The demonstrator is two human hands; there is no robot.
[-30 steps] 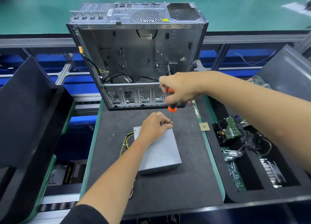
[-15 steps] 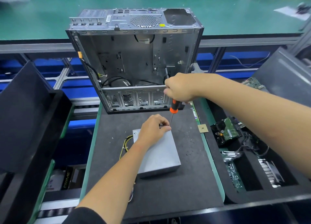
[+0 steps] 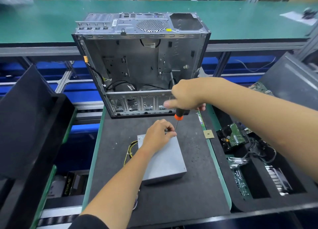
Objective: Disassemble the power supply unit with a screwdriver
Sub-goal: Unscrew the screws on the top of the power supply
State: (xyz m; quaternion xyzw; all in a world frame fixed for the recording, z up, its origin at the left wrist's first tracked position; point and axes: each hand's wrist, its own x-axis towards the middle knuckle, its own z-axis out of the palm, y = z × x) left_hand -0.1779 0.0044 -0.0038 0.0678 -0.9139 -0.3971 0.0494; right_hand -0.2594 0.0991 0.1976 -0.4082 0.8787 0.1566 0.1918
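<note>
Power supply unit [image 3: 163, 160] lies flat on the desk [image 3: 197, 185] mat. Left hand [image 3: 159, 134] pinches at its far top corner, steadying. Right hand [image 3: 186, 95] closed around the screwdriver [image 3: 178, 118], tip at that corner. Step: loosening a cover screw, probably. Next: keep tip seated, turn.

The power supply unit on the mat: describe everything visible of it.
The power supply unit is a plain grey metal box lying flat on the dark foam mat, in front of the open computer case. A small sticker sits near its far left corner, and yellow and black cables trail from its left side. The left hand rests on its far end, fingers at the far right corner, where the screwdriver held by the right hand points down.
</note>
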